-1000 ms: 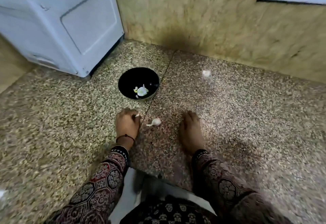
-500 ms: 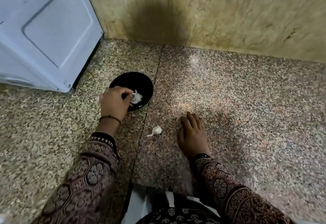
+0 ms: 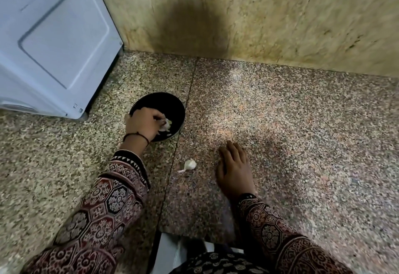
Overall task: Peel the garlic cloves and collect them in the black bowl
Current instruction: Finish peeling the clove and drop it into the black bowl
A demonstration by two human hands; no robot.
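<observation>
Partly hidden black bowl (image 3: 172, 105), left hand (image 3: 143, 124) over garlic (image 3: 166, 124), grip unclear

A white appliance (image 3: 54, 42) stands on speckled stone floor (image 3: 302, 133) against a marbled wall (image 3: 259, 19).

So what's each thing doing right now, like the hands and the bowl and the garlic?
black bowl: upright on the granite counter, not empty.
garlic pieces: lying inside the black bowl.
left hand: over the black bowl, fingers curled down onto the garlic pieces; grip unclear.
right hand: open, flat, palm down on the granite counter.
garlic clove: skin on, loose on the counter between the hands, untouched.
</observation>
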